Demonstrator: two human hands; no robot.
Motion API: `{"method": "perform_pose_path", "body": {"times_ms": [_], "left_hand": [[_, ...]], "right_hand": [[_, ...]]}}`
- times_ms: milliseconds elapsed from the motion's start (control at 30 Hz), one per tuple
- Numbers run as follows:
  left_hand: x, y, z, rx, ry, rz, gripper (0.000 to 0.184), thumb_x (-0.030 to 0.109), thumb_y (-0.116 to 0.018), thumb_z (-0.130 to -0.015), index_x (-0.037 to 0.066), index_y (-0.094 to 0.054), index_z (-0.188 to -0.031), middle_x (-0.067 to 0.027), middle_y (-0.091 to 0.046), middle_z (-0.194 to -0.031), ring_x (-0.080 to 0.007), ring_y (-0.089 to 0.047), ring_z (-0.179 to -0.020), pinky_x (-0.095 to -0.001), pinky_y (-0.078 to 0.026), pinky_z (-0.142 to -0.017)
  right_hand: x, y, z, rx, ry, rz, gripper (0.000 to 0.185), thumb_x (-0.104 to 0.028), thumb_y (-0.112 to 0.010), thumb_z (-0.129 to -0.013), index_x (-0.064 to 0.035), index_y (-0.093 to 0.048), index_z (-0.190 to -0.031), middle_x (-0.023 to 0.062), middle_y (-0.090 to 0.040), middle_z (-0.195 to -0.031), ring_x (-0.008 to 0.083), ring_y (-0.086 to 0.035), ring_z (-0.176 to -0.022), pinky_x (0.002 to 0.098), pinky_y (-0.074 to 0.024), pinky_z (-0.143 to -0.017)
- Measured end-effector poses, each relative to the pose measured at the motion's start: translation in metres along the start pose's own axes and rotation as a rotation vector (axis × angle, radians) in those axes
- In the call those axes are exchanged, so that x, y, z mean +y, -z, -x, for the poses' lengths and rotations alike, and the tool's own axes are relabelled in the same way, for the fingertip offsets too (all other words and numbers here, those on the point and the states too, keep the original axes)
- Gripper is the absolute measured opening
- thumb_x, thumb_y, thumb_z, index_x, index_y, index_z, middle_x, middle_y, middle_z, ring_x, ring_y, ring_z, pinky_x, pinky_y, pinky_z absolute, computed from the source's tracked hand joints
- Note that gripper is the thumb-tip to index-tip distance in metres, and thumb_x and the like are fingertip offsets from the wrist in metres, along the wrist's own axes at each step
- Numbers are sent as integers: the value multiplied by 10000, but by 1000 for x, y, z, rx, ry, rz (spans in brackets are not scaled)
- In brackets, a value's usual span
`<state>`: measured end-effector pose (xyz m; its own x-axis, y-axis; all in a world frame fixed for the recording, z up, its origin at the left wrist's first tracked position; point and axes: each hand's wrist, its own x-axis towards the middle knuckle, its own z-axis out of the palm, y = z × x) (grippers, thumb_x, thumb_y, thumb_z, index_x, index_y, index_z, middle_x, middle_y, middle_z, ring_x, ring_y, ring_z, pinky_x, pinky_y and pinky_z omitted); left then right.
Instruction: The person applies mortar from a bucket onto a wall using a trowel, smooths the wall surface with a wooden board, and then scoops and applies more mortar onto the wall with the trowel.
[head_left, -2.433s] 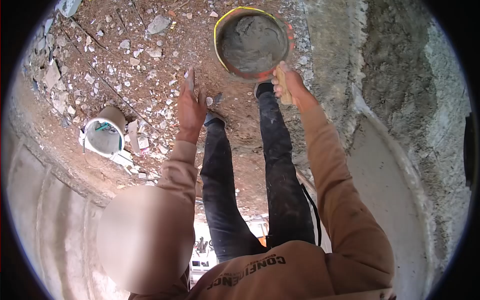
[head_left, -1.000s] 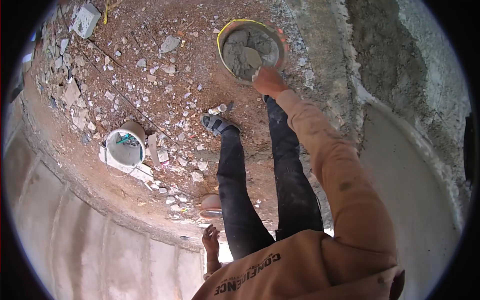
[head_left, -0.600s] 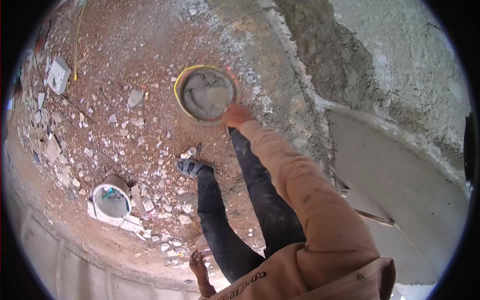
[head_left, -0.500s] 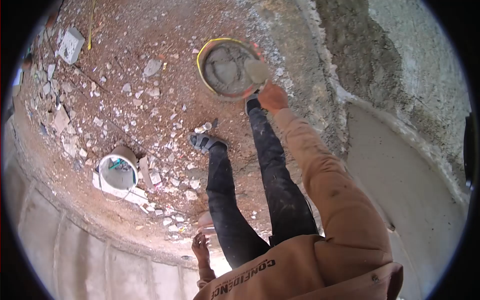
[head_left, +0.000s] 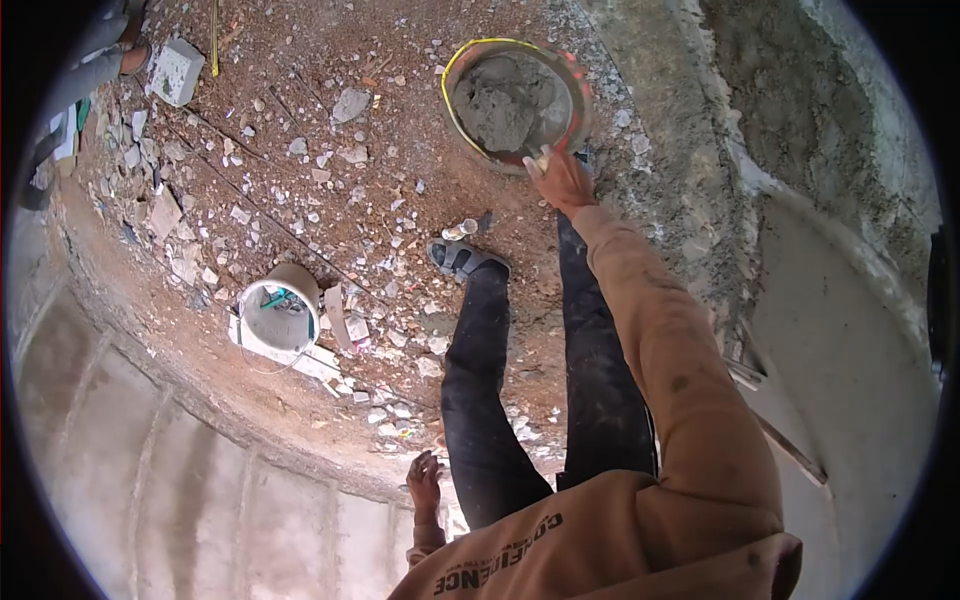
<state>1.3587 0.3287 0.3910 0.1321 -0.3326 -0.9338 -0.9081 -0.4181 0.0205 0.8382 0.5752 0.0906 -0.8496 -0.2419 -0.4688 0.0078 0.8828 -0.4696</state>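
My right hand [head_left: 562, 182] is closed round the pale handle of a trowel [head_left: 543, 158] at the near rim of a round tub [head_left: 582, 112]. Grey wet mortar [head_left: 498, 112] lies heaped inside, with a smoother patch to its right. The trowel's blade cannot be made out against the mortar. Low in the view, beside my left leg, hangs my left hand [head_left: 424, 480], its fingers loosely curled and apart, with nothing visible in them.
A white bucket [head_left: 310, 290] with green-handled items sits on a pale board at the left. Rubble and a pale block [head_left: 176, 72] lie on the dirt. Another person's foot [head_left: 134, 60] shows at the upper left. Wooden strips [head_left: 790, 450] lie at the right.
My left hand has dropped from in front of me to my side. My right hand brought the trowel into the tub, where its blade showed over the mortar; the mortar's surface has changed shape.
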Motion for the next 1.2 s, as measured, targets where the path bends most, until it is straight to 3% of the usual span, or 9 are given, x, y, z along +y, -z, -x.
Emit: {"method": "perform_pose_path", "body": {"times_ms": [100, 400, 467, 667, 767, 867, 967, 1067, 1200], "left_hand": [[14, 7, -4, -5, -94, -32, 345, 116, -596, -913, 3, -566, -1237, -96, -662, -1041, -182, -658, -888, -281, -529, -740], [88, 17, 15, -46, -378, 13, 309, 91, -617, -883, 31, -589, -1184, -56, -648, -975, -158, -634, -832, -270, -508, -665], [99, 16, 12, -68, -446, 36, 302, 103, -613, -882, 54, -595, -1180, -57, -647, -975, -158, -627, -825, -281, -508, -663], [141, 5, 15, -55, -538, -139, 297, 22, -594, -896, -27, -583, -1188, -96, -636, -1056, -178, -615, -895, -311, -529, -776], [171, -20, 43, -22, -489, -175, 284, 27, -588, -896, -36, -580, -1172, -89, -628, -1018, -158, -611, -882, -292, -523, -747], [165, -30, 28, -88, -529, -188, 278, 37, -587, -887, -26, -587, -1158, -86, -631, -1006, -151, -610, -872, -286, -518, -716], [167, -38, 20, -63, -469, -363, 269, 41, -587, -880, -21, -595, -1142, -91, -644, -979, -149, -617, -842, -272, -517, -721], [171, -45, 55, -43, -409, -255, 263, 49, -601, -873, -21, -606, -1127, -92, -666, -935, -166, -642, -799, -262, -528, -714], [119, -27, 50, 9, -233, -164, 263, 43, -617, -855, -8, -612, -1114, -109, -667, -942, -195, -663, -806, -317, -563, -660]], "right_hand": [[-9, 31, 13, 18, 22, -8, 534, -440, -611, -907, 39, -634, -1142, 266, -678, -863, 429, -663, -802, 500, -531, -718], [-135, 274, 88, -33, 88, -8, 469, -356, -629, -904, -10, -573, -1215, 218, -684, -854, 425, -656, -853, 508, -518, -792], [-154, 317, 96, 149, 352, -44, 439, -358, -641, -900, -5, -597, -1158, 216, -648, -762, 407, -646, -753, 501, -508, -708], [-226, 478, 110, -115, 635, -123, 531, -432, -609, -905, 30, -593, -1166, 219, -650, -747, 425, -640, -765, 502, -502, -744], [-204, 526, 94, -319, 653, -113, 582, -515, -579, -922, 24, -595, -1140, 185, -605, -728, 272, -613, -681, 423, -446, -552], [-140, 558, 54, -692, 212, -294, 604, -547, -587, -919, 16, -595, -1138, 76, -564, -689, 128, -539, -595, 333, -402, -467], [16, 552, -26, -718, -120, -832, 430, -516, -619, -919, -95, -530, -903, -56, -447, -700, 28, -363, -499, 197, -315, -423], [115, 592, -37, 99, -316, -740, 424, -502, -625, -918, -92, -517, -914, -45, -437, -704, 34, -401, -530, 175, -366, -446], [63, 654, 67, 342, -203, -545, 486, -468, -597, -943, -3, -562, -1082, -21, -488, -695, 54, -397, -464, 216, -393, -466]]}}
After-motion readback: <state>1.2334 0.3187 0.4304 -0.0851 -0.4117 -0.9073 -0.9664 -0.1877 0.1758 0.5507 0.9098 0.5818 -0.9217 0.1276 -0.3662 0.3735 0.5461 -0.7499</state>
